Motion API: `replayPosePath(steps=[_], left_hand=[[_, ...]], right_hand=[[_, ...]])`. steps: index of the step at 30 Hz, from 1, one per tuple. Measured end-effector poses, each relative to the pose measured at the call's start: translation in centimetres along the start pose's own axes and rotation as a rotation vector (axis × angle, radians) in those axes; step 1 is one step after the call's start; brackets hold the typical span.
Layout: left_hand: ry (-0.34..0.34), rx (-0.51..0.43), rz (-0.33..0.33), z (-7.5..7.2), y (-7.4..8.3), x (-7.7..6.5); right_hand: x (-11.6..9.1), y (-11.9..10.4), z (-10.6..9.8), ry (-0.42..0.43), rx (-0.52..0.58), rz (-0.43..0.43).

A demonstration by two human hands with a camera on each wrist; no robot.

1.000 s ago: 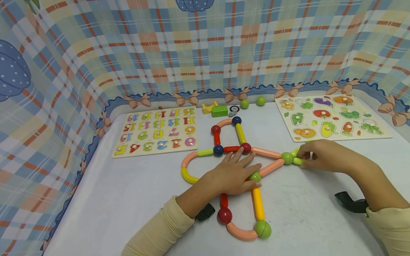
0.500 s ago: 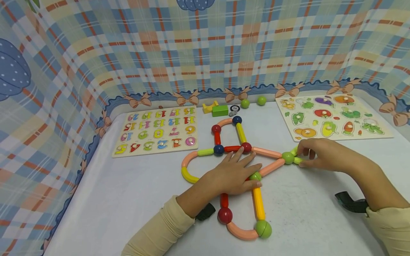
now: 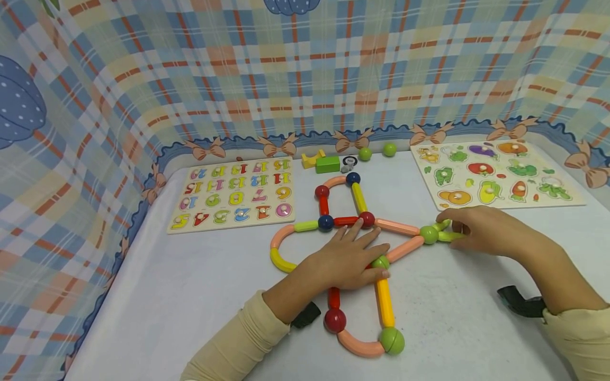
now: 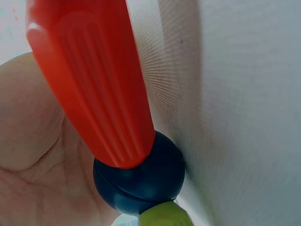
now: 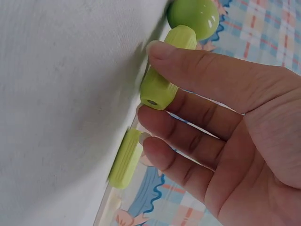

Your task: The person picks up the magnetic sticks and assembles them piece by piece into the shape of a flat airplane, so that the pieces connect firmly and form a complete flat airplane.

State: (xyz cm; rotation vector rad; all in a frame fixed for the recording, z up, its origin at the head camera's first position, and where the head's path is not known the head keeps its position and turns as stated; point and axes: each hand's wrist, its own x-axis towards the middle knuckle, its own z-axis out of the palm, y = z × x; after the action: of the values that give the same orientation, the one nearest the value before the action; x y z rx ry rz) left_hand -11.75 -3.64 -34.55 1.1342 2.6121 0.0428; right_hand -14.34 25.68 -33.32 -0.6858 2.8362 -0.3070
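A flat figure of magnetic sticks and balls lies on the white cloth. My left hand (image 3: pixel 345 259) rests on its middle with spread fingers, covering some pieces. Under the palm, the left wrist view shows a red stick (image 4: pixel 99 84) joined to a dark blue ball (image 4: pixel 141 174). At the figure's right end, a green ball (image 3: pixel 429 234) meets two pink sticks and two light green ones. My right hand (image 3: pixel 491 230) pinches a light green stick (image 5: pixel 162 87) between thumb and fingers. Another light green stick (image 5: pixel 126 157) shows beyond my fingertips; its far connection is unclear.
A number puzzle board (image 3: pixel 233 196) lies at the back left, a vegetable puzzle board (image 3: pixel 495 174) at the back right. Between them stand a green block (image 3: pixel 328 164), a yellow piece (image 3: pixel 312 159) and loose green balls (image 3: pixel 389 150). A plaid curtain (image 3: pixel 305 79) closes the back.
My right fingers have shifted slightly on the light green sticks beside the green ball, and more of the nearer stick now shows. My left hand stays in place.
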Motion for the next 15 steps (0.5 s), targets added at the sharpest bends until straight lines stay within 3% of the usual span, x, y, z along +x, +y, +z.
replayPosePath(steps=[8, 12, 15], left_hand=[[-0.013, 0.001, -0.009, 0.1, -0.2, 0.1], [-0.015, 0.0, -0.001, 0.1, -0.2, 0.2], [-0.021, -0.006, 0.002, 0.1, -0.2, 0.1]], right_hand=[[0.1, 0.1, -0.3, 0.052, 0.01, -0.048], [-0.1, 0.1, -1.3, 0.133, 0.018, -0.118], [0.8, 0.0, -2.3, 0.142, -0.002, -0.136]])
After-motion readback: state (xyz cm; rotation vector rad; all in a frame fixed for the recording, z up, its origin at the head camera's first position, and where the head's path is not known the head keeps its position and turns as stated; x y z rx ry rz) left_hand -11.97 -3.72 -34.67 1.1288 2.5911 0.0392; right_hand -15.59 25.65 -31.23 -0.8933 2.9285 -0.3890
